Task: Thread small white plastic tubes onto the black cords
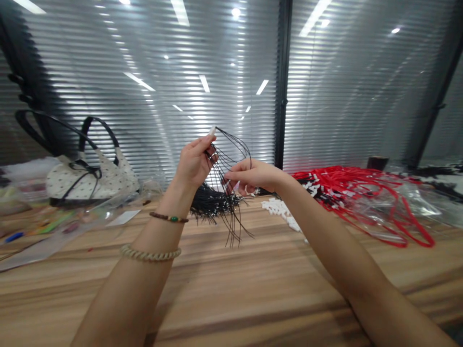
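Raised above the table, my left hand [197,159] is closed on a bundle of thin black cords [231,212] near its upper end. Some cords loop out to the right from the fingertips, and the loose ends hang down over the table. My right hand [253,174] is beside the bundle at mid-height, its fingers pinched round some of the cords. Behind the hanging cords lies a pile of black cords [213,202]. Small white pieces [278,208] are spread on the table below my right wrist.
A dotted white bag [90,178] with black handles stands at the left, near clear plastic packaging [68,233] and a blue object [14,237]. Red straps [340,180] and clear bags pile up at the right of the wooden table [253,294]. Blinds hang behind.
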The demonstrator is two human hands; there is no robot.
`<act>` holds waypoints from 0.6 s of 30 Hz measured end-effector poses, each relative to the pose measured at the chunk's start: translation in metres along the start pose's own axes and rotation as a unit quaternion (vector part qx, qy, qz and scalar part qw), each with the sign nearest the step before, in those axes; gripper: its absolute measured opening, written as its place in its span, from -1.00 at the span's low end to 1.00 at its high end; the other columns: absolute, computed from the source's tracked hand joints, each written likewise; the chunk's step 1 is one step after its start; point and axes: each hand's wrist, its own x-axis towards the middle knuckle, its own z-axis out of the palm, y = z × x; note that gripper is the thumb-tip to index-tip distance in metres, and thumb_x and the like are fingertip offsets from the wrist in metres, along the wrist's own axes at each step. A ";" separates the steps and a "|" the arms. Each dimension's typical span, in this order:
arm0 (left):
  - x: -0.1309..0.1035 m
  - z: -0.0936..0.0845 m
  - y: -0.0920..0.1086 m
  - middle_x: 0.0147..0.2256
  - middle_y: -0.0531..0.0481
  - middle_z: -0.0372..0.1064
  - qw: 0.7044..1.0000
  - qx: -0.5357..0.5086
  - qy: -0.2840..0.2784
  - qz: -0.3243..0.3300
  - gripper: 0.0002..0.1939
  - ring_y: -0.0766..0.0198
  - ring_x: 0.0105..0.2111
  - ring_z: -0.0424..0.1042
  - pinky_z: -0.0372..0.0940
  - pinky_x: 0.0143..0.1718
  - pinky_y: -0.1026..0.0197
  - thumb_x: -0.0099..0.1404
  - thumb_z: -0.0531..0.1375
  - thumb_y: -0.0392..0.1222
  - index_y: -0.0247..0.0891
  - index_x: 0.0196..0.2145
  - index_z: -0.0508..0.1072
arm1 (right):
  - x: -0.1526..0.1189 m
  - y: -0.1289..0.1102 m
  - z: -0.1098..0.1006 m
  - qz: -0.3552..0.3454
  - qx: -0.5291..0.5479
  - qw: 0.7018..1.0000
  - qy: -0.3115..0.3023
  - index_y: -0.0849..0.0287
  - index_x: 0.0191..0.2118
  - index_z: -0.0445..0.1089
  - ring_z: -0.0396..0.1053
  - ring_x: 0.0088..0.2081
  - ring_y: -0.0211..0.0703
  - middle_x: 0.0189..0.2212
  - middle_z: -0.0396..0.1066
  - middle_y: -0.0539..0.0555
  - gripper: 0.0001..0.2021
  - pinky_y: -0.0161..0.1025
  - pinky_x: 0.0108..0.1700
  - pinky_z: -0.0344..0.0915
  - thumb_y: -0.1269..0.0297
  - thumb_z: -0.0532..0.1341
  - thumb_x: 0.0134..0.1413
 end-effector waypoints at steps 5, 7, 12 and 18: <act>-0.002 0.003 0.008 -0.68 0.12 0.23 1.000 -0.009 -0.001 -0.009 -0.81 0.40 -0.66 0.25 0.26 -0.60 0.32 0.27 0.26 -0.29 -0.29 -0.51 0.55 | 0.005 0.009 -0.004 0.002 0.032 0.999 -0.023 0.26 -0.40 0.52 0.33 -0.60 -0.44 -0.49 0.53 0.06 -0.69 -0.53 -0.64 0.13 0.18 0.19 0.29; -0.003 0.004 0.012 -0.68 0.12 0.23 1.000 -0.009 0.001 -0.011 -0.79 0.40 -0.66 0.26 0.27 -0.59 0.32 0.29 0.25 -0.27 -0.27 -0.51 0.54 | 0.008 0.019 -0.015 0.016 0.081 0.994 -0.065 0.28 -0.33 0.54 0.36 -0.58 -0.40 -0.46 0.56 0.12 -0.63 -0.51 -0.61 0.18 0.07 0.17 0.29; -0.005 0.006 0.017 -0.66 0.11 0.28 1.000 -0.006 0.012 -0.009 -0.79 0.41 -0.67 0.27 0.28 -0.57 0.34 0.29 0.26 -0.28 -0.26 -0.51 0.53 | 0.014 0.030 -0.032 0.005 0.188 0.982 -0.014 0.24 -0.31 0.54 0.35 -0.59 -0.38 -0.48 0.55 0.10 -0.48 -0.47 -0.59 0.25 -0.09 0.04 0.33; -0.009 0.015 0.018 -0.65 0.12 0.28 0.999 -0.048 0.006 -0.016 -0.74 0.47 -0.67 0.27 0.26 -0.56 0.37 0.32 0.23 -0.31 -0.29 -0.54 0.51 | 0.026 0.040 -0.020 0.069 0.110 0.991 0.009 0.29 -0.46 0.53 0.34 -0.60 -0.38 -0.50 0.53 0.17 -0.38 -0.48 -0.64 0.18 -0.07 -0.04 0.37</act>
